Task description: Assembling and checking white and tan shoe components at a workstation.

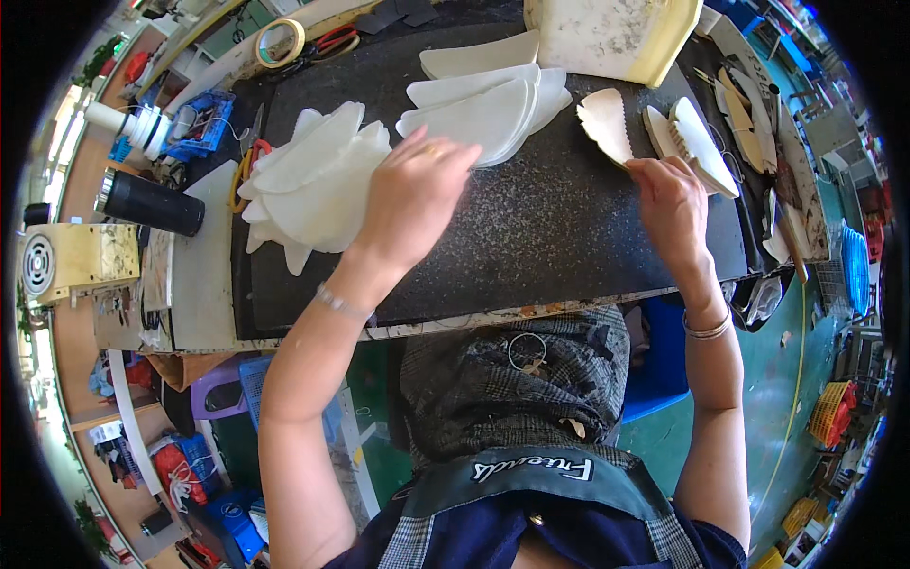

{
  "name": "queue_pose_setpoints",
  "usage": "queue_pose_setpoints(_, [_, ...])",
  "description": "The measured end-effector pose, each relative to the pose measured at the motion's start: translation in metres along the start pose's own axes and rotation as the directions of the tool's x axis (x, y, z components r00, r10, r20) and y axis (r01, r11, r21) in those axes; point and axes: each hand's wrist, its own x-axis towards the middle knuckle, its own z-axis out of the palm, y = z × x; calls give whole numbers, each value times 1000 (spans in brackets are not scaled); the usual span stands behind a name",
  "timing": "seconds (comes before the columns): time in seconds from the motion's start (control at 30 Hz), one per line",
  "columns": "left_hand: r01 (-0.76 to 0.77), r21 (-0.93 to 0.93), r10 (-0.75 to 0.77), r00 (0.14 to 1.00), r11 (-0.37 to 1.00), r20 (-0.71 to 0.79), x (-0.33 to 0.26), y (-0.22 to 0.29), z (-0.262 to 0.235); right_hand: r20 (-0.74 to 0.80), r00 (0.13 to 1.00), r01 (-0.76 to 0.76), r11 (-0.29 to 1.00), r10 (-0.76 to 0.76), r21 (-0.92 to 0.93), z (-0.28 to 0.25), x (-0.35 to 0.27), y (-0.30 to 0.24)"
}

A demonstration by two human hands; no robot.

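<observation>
In my right hand [673,204], the thumb and fingers pinch the lower end of a thin cream curved piece [605,123] with a scalloped edge. Right beside it lies a small stack of similar scalloped pieces [700,142]. My left hand [422,194] hovers over the mat with its fingers curled, fingertips largely hidden from view. It is at the near edge of a fanned stack of smooth white leaf-shaped pieces [483,109]. Left of that hand spreads a larger heap of white pieces [308,185], partly covered by my wrist.
Pale dust speckles the black mat [559,228]. A foam block [616,38] stands at the back; a tape roll [281,43] and red-handled scissors [336,41] lie at the back left. A black bottle [152,201] is left of the mat. Tools and cut pieces [749,119] line the right edge.
</observation>
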Motion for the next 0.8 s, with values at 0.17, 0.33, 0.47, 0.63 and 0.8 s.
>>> queue_pose_setpoints(0.17, [72,7,-72,994,997,-87,12,-2,21,-47,973,-202,932,226,302,1,-4,16])
queue_pose_setpoints(0.33, [389,-252,-393,919,886,36,4,3,10,71,946,-314,849,315,425,-1,-1,30])
queue_pose_setpoints(0.47, [176,-269,-211,971,947,-110,-11,49,-1,153,935,-354,807,320,473,-4,4,29])
queue_pose_setpoints(0.63, [294,-399,-189,941,868,282,-22,51,-5,211,950,-306,807,229,504,-5,11,32])
queue_pose_setpoints(0.8, [-8,-232,55,980,973,193,-3,80,-21,270,943,-313,788,193,530,-8,14,21])
